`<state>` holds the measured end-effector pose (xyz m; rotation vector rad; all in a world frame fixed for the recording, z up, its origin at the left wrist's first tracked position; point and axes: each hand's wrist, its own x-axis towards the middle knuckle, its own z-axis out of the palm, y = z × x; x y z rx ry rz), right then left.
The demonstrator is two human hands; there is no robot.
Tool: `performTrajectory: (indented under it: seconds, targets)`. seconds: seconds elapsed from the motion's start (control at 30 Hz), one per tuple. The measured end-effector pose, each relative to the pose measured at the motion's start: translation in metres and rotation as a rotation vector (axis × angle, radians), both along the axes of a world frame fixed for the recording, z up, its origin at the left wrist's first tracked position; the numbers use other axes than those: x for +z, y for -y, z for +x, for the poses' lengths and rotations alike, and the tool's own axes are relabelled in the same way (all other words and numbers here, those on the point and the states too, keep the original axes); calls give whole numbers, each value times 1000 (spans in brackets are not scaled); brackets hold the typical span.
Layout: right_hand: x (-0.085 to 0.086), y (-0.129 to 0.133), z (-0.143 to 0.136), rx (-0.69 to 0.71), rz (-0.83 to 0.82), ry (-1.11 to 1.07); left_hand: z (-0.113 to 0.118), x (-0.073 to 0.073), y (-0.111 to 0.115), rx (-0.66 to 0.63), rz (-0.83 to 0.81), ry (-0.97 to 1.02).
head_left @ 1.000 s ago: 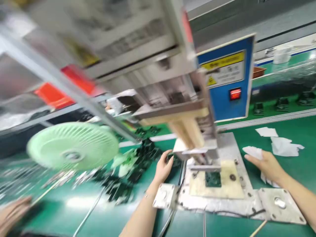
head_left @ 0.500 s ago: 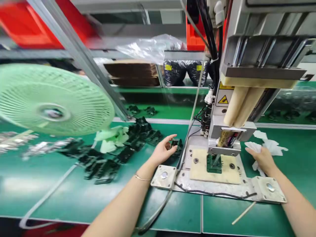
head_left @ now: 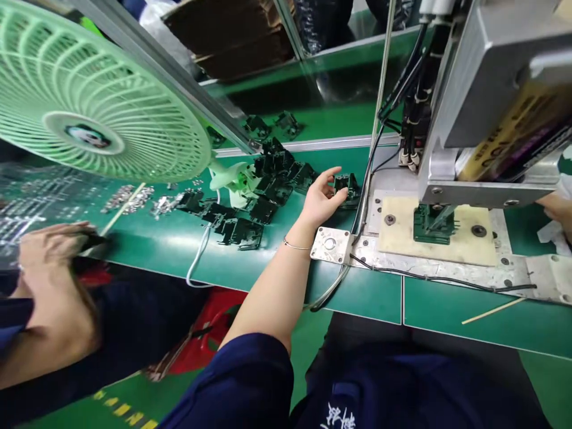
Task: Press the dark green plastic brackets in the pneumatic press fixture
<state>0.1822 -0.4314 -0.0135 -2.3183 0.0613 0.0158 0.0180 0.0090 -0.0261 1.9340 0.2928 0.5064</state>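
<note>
My left hand (head_left: 320,201) reaches over the green bench to a small black plastic part (head_left: 347,186), thumb above it and fingers at its side. The part lies just left of the press base plate (head_left: 447,268). Behind my hand is a heap of similar black parts (head_left: 263,193). A dark green part (head_left: 431,223) sits in the fixture on the beige plate (head_left: 469,247) under the press head (head_left: 487,113). Only a sliver of my right hand (head_left: 556,208) shows at the right edge beside white paper (head_left: 552,231), the rest hidden by the press.
A pale green fan (head_left: 89,101) stands at the left on a slanted metal rail. A co-worker's hand (head_left: 49,253) rests on the bench at far left beside small metal pieces (head_left: 134,199). Cables (head_left: 370,179) run down the press. A thin wooden stick (head_left: 491,311) lies near the front edge.
The view has tipped downward, showing my lap and the bench's front edge. My left hand stays at the black part. A co-worker's hand now shows at the left.
</note>
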Motion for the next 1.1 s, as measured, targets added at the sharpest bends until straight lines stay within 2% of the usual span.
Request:
performTrajectory:
  seconds: [0.1,0.2,0.37,0.5,0.9,1.1]
  targets:
    - [2,-2,-3,-37,12,-30,-2,3,-1,-49,-53,-13]
    - [4,-5,-4,-15,28,-7,-6,9,-2,-113,-130,-41]
    - [-4,3,3,16,-14,42,-10,15,-7,-192,-192,-89]
    - [-13,12,9,-16,-113,48,-9,15,-6,-196,-195,-95]
    - [-13,10,6,30,-93,84,-7,14,-2,-203,-210,-99]
    - [-12,11,8,-5,-37,38,-7,14,-1,-199,-209,-92]
